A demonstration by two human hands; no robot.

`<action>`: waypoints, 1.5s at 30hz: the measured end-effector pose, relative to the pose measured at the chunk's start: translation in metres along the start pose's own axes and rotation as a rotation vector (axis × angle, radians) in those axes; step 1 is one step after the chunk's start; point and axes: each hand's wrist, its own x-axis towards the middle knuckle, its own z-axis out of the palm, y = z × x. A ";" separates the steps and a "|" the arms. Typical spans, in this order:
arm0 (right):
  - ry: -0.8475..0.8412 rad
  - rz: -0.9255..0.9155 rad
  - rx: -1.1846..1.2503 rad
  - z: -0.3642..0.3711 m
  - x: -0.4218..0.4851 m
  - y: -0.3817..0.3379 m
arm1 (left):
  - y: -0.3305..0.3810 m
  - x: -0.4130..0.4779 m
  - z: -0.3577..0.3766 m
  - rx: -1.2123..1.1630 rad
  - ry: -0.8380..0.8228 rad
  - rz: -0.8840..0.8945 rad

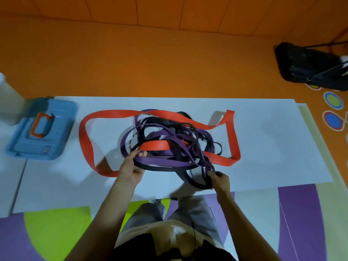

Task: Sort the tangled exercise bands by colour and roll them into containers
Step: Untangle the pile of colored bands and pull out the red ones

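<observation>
The tangle of bands (170, 146), red, purple and black, lies on a white sheet (267, 140); at its near-left edge the left hand (131, 166) curls round purple strands, at its near-right the right hand (221, 180) pinches dark loops, and a blue container (61, 119) sits well to its left

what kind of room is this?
Likely a play or exercise room: orange floor, bright circle markings on it, and tangled exercise bands on a white table.
</observation>
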 end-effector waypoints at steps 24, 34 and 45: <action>-0.386 -0.115 0.472 -0.046 -0.019 -0.038 | -0.051 -0.022 0.006 0.177 -0.128 0.024; -0.389 0.013 0.508 -0.060 -0.012 -0.011 | -0.086 -0.036 -0.018 0.108 0.038 0.138; -0.438 -0.256 0.631 -0.054 -0.013 -0.049 | -0.067 -0.048 -0.029 0.057 -0.008 0.497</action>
